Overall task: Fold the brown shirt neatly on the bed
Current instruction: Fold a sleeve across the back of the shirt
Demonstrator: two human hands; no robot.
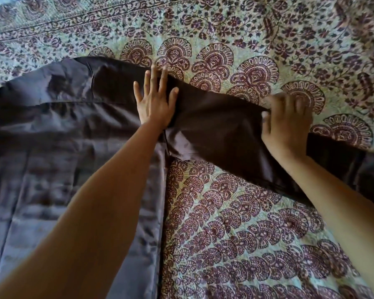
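On the bed (268, 244) the shirt (52, 147) lies spread flat, left hand (154, 102) pressing open-palmed at the shoulder while right hand (287, 126) pinches the sleeve (220, 117), which should probably fold across smoothly against that anchor.

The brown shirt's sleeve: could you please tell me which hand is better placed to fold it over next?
Probably the right. The right hand grips the sleeve of the brown shirt, while the left hand lies flat near the shoulder, well set to pin the fold line.
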